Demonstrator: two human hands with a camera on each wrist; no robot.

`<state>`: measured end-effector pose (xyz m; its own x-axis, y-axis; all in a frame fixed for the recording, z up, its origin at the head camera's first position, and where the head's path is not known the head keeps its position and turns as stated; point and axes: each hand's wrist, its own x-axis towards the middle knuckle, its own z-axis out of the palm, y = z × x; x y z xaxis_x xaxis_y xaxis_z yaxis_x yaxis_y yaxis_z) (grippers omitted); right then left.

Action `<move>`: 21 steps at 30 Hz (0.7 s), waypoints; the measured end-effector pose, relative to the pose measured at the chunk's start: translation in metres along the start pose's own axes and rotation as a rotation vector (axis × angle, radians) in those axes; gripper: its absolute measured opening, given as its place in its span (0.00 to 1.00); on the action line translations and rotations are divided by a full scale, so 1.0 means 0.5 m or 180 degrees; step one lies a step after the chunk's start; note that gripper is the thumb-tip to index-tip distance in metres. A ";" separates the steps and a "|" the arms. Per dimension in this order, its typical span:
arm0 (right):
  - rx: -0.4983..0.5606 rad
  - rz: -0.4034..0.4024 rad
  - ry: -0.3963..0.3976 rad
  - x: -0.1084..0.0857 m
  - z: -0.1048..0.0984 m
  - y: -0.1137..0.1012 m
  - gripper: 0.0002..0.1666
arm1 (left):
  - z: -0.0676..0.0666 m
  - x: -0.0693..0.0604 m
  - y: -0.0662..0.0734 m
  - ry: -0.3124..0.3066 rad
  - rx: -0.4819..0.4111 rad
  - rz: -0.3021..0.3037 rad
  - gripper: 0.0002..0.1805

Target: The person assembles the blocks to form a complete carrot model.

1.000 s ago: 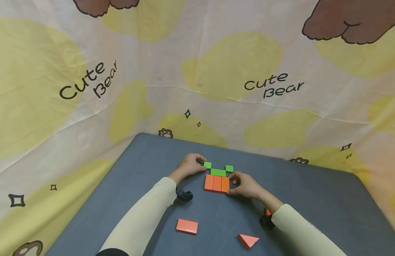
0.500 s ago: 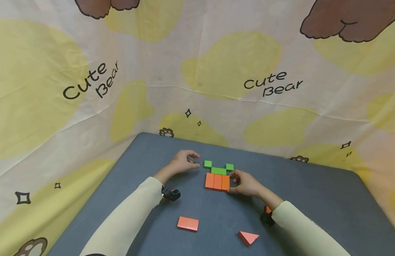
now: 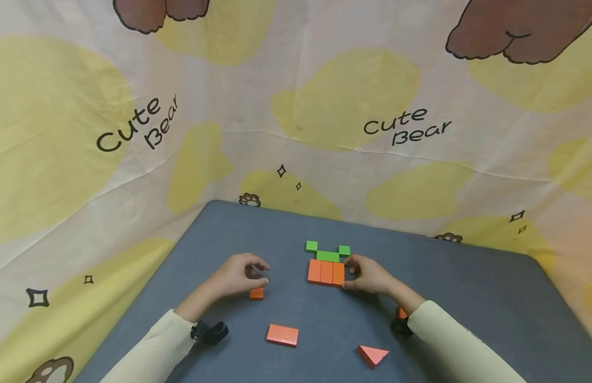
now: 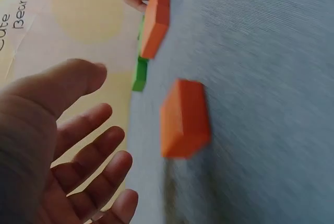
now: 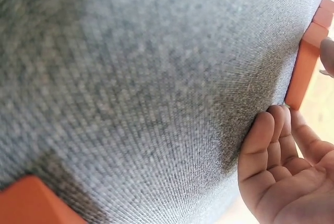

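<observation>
Three orange blocks [image 3: 327,272] stand side by side on the table. Behind them lies a green rectangular block [image 3: 327,256], with small green blocks at its back left [image 3: 311,246] and back right [image 3: 344,250] corners. My right hand [image 3: 370,275] holds the rightmost orange block [image 5: 303,78] by its ends, thumb in front and index finger behind. Well left of the group, my left hand [image 3: 238,274] hovers with loosely bent fingers and nothing in them. Close to that hand is a separate orange block [image 4: 185,122], partly covered by it in the head view.
A salmon rectangular block [image 3: 282,335] and a salmon triangular block [image 3: 372,355] lie nearer on the grey table [image 3: 468,298]. Another orange block [image 3: 401,313] is mostly hidden by the right wrist. A printed cloth [image 3: 325,175] hangs behind the table.
My left hand has let go of the small left green block and moved left and nearer, over to the separate orange block. My right hand has stayed at the rightmost orange block.
</observation>
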<state>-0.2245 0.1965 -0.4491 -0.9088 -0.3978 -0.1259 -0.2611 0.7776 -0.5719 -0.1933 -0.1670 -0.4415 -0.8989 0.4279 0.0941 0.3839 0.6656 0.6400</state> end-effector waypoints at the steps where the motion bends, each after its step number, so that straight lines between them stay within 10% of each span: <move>1: -0.0009 -0.0010 -0.0001 0.000 0.000 0.000 0.29 | -0.001 -0.010 -0.003 0.0010 0.0058 -0.0004 0.16; 8: -0.0023 -0.0017 0.0006 -0.001 0.000 0.000 0.29 | 0.009 -0.050 -0.022 0.0071 0.0382 -0.0151 0.17; 21: 0.0101 -0.0055 0.0022 -0.003 -0.002 0.001 0.27 | 0.021 -0.046 -0.030 0.0028 0.0394 -0.0120 0.14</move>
<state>-0.2235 0.1979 -0.4482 -0.9065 -0.4077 -0.1102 -0.2666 0.7547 -0.5994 -0.1760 -0.1805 -0.4615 -0.9148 0.3961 0.0788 0.3724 0.7517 0.5443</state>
